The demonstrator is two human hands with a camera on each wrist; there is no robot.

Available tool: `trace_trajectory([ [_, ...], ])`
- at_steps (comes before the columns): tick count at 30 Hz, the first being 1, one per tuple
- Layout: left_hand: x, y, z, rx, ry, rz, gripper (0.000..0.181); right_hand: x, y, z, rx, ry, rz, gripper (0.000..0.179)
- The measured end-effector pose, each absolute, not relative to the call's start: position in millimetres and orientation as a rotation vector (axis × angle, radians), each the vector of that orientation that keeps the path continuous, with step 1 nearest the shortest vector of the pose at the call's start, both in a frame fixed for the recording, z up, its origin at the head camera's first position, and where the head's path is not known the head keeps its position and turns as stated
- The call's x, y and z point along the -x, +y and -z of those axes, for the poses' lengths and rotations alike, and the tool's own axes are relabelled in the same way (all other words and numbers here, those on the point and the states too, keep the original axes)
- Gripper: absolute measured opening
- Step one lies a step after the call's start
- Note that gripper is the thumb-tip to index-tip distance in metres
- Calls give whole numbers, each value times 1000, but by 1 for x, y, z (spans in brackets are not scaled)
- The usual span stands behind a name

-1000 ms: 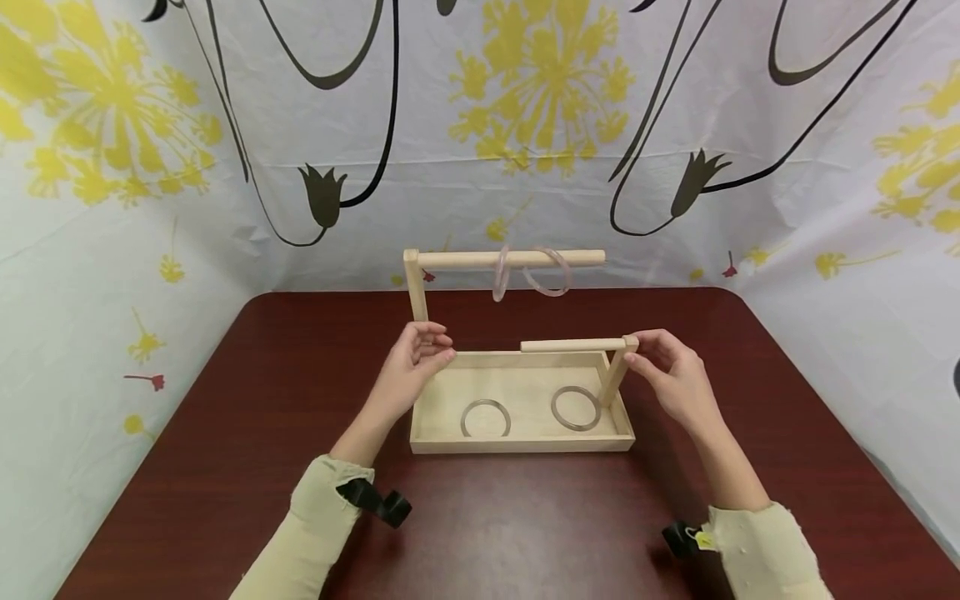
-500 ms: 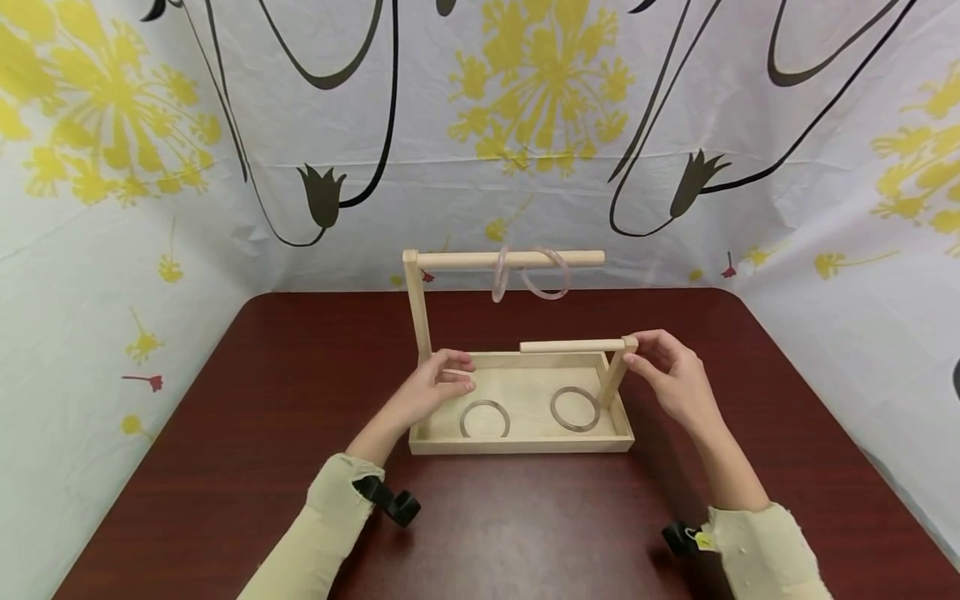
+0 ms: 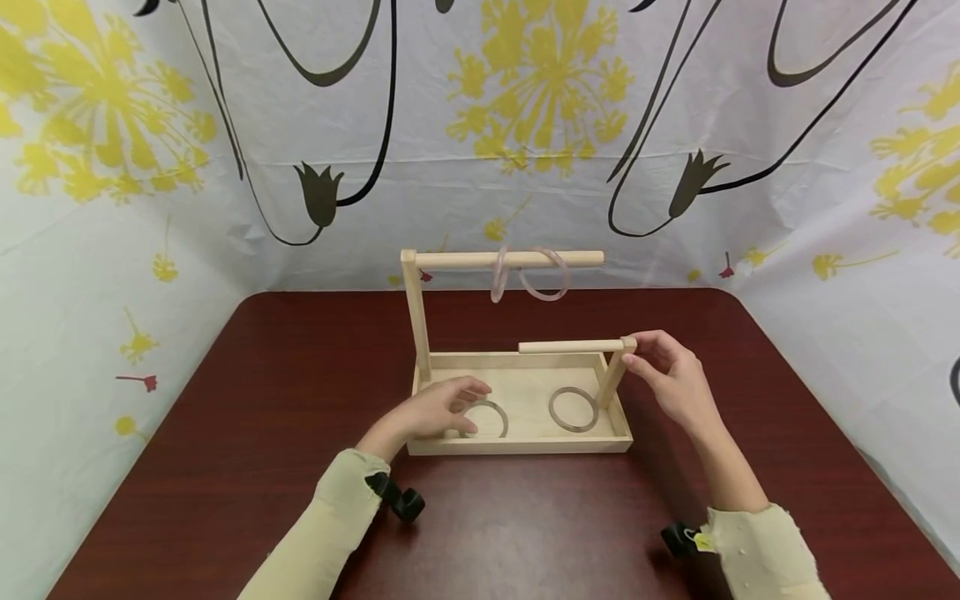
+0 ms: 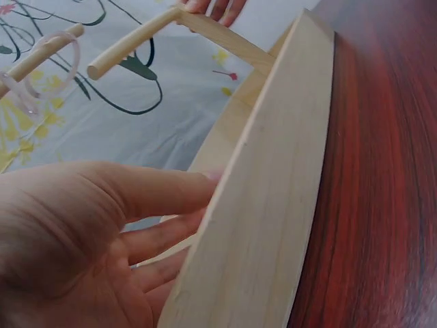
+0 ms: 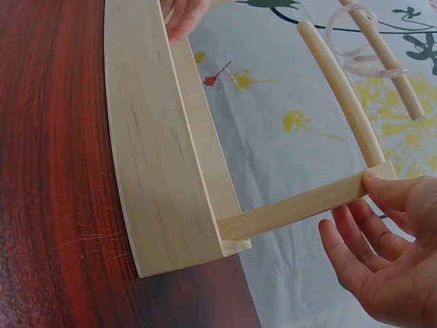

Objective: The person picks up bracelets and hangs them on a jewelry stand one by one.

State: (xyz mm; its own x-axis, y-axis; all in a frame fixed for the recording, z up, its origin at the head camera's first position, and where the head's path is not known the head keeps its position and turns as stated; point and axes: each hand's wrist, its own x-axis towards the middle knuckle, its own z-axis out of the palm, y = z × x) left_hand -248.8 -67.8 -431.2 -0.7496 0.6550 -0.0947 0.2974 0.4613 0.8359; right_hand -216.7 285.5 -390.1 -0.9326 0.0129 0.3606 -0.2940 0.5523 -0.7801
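A shallow wooden tray [image 3: 525,447] carries a tall post [image 3: 417,317] with a crossbar at its left and a shorter post [image 3: 612,379] with a crossbar [image 3: 570,347] at its right. Two translucent rings [image 3: 499,279] hang from the tall crossbar. Inside the tray lie a left ring [image 3: 504,417] and a right ring [image 3: 552,412]. My left hand [image 3: 438,408] reaches over the tray's front left, thumb and fingers spread apart above the left ring, covering part of it. With thumb and fingers, my right hand [image 5: 389,253] pinches the short post near its top.
The tray stands on a dark reddish table [image 3: 495,517]. Behind the table hangs a white cloth [image 3: 420,200] with yellow and dark flower prints. The tall crossbar [image 3: 450,260] extends rightward above the tray's back.
My left hand has moved down from beside the tall post, forward into the tray toward the left ring. The right hand has stayed at the short post; the rings have not moved.
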Motion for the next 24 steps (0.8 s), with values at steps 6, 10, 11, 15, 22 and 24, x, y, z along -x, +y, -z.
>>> trace_trajectory([
  [6, 250, -66, 430, -985, 2445, -874, 57, 217, 286, 390, -236, -2468, -1329, 26],
  [10, 251, -62, 427, -1108, 2501, -683, 56, 216, 287, 389, -232, -2467, -1323, 26],
  [11, 251, -62, 427, -1126, 2508, -658, 56, 215, 287, 389, -230, -2468, -1322, 26],
  [15, 253, -61, 428, -1159, 2536, -591, 55, 214, 287, 389, -222, -2475, -1318, 26],
  [22, 255, -62, 431, -1115, 2598, -590, 51, 216, 287, 390, -225, -2482, -1323, 27],
  [24, 255, -63, 432, -1089, 2612, -625, 51, 216, 287, 390, -233, -2476, -1328, 27],
])
